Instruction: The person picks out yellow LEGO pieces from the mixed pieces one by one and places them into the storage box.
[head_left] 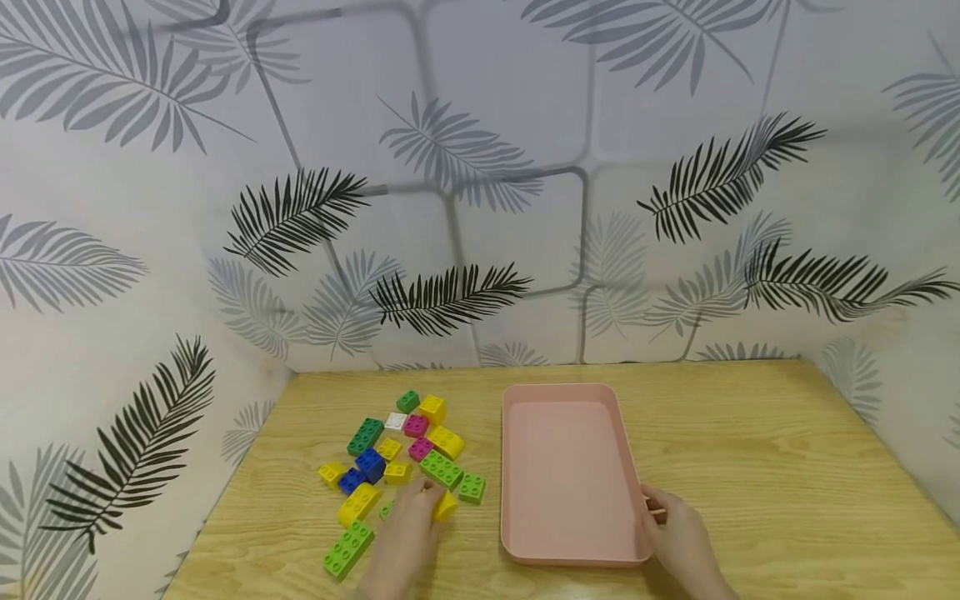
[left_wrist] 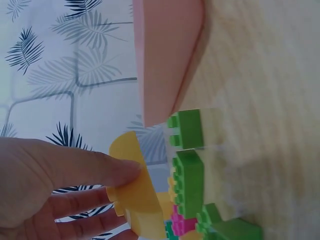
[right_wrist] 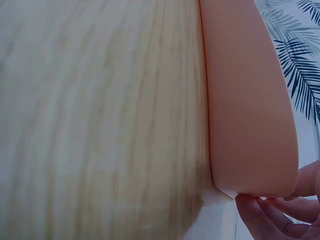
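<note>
A leaf-print backdrop is rising behind a wooden worktop, meeting its back edge. A pink tray is lying near the worktop's middle, its long sides running back to front. A person's right hand is gripping the tray's right wall close to the front right corner. The left hand is pinching a yellow block between thumb and fingers, left of the tray's front left corner.

Toward the worktop's left edge, a long green block is lying closest to the front, while a second long green block is sitting just beyond the left hand. A curved yellow block and a dark green block are resting farther left, two blue blocks lying between them. A square green block is sitting nearest the tray. Two pink blocks are lying farther back, a white block beside one of them, and a small green block is sitting nearest the back edge.
</note>
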